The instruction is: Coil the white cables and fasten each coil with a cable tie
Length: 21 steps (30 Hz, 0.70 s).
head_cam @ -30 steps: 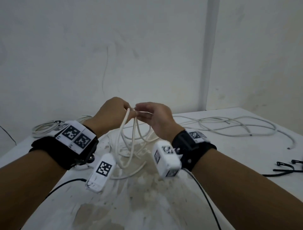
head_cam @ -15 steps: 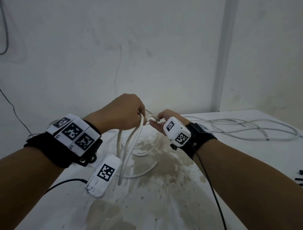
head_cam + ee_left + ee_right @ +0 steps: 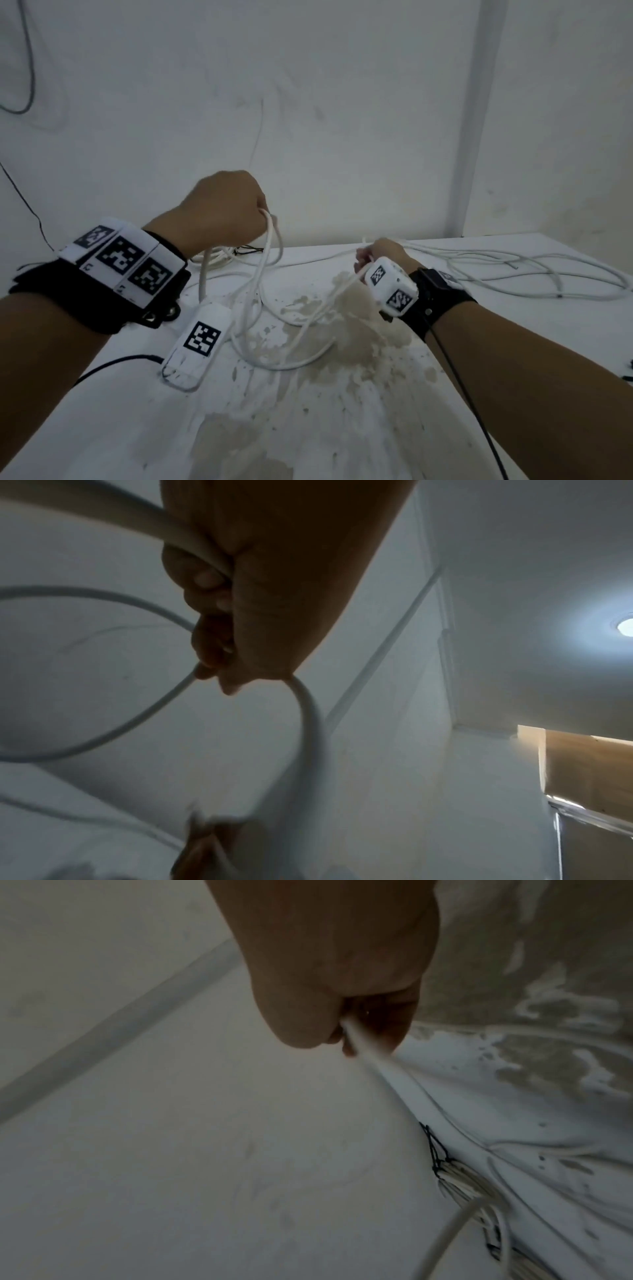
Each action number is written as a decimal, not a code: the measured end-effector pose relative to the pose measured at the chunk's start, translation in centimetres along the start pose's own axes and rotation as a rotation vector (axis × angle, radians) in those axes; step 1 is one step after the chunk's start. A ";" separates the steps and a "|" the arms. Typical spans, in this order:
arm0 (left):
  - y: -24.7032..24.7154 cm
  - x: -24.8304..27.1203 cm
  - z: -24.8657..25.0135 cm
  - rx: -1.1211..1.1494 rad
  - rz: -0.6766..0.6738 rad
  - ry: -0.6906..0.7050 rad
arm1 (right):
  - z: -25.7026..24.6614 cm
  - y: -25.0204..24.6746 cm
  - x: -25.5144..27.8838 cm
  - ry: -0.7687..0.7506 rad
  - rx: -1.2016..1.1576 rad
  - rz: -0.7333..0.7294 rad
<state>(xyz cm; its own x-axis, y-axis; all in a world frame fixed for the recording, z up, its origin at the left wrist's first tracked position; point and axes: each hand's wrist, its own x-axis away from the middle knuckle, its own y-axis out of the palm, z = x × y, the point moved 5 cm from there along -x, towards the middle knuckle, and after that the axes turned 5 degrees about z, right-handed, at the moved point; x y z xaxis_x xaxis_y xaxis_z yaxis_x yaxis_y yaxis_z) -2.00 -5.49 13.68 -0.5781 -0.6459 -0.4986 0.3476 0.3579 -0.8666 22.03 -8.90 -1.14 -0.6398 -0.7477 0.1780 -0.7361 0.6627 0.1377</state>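
My left hand (image 3: 233, 205) is raised above the table and grips several hanging loops of the white cable (image 3: 270, 260); its fingers (image 3: 209, 593) curl round the strands. My right hand (image 3: 380, 253) sits lower and to the right, near the tabletop, pinching a run of the same cable (image 3: 377, 1066) in a closed fist. The loops droop from the left hand onto the stained table (image 3: 342, 394). A finished coil (image 3: 459, 1177) bound with a black cable tie (image 3: 435, 1148) lies at the back by the wall.
More loose white cable (image 3: 534, 274) sprawls over the table's right rear. The finished coil (image 3: 219, 255) lies behind my left hand. The white wall (image 3: 342, 120) runs close behind the table. A dark item (image 3: 628, 370) shows at the right edge.
My hands have parted: the left rose with the loops, and the right slid down and right along the cable toward the table. The camera has tilted slightly.
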 end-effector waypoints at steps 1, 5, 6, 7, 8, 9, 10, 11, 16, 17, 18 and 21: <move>0.9 0.0 0.3 0.034 -0.059 0.018 | -0.9 0.8 0.6 0.012 -0.131 -0.002; 4.1 0.4 2.1 0.245 -0.174 0.026 | -6.3 5.9 5.7 -0.220 0.012 -0.180; 4.5 0.5 2.7 0.315 -0.181 0.022 | -7.3 7.0 6.7 -0.316 0.073 -0.221; 4.5 0.6 3.2 0.373 -0.178 0.021 | -8.2 7.9 7.3 -0.407 0.114 -0.265; 4.4 0.6 3.3 0.409 -0.162 0.025 | -8.8 8.5 8.0 -0.477 0.169 -0.300; 4.0 0.6 3.3 0.423 -0.139 0.032 | -9.4 9.0 8.6 -0.537 0.212 -0.324; 3.6 0.5 3.0 0.423 -0.118 0.032 | -9.7 9.3 8.7 -0.585 0.238 -0.348; 3.0 0.3 2.6 0.414 -0.100 0.021 | -9.9 9.6 8.6 -0.617 0.221 -0.364; 0.9 0.2 -0.3 0.325 -0.030 -0.090 | -10.4 6.7 5.6 -0.614 0.116 -0.062; 0.5 0.1 -0.7 0.335 0.009 -0.108 | -10.1 5.3 4.1 -0.598 0.117 0.017; 0.2 0.0 -1.2 0.372 0.040 -0.140 | -9.6 3.8 2.5 -0.555 0.155 0.070; -0.5 -0.3 -1.9 0.510 0.122 -0.195 | -5.5 -0.3 -1.2 -0.358 0.727 0.061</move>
<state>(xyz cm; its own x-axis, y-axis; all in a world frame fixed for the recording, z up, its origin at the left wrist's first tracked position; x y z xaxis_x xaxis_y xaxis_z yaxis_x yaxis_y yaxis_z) -3.44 -4.20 14.26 -0.3809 -0.7505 -0.5401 0.7444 0.0976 -0.6606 24.25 -8.01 3.97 -0.6245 -0.7612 -0.1749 -0.5784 0.6013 -0.5512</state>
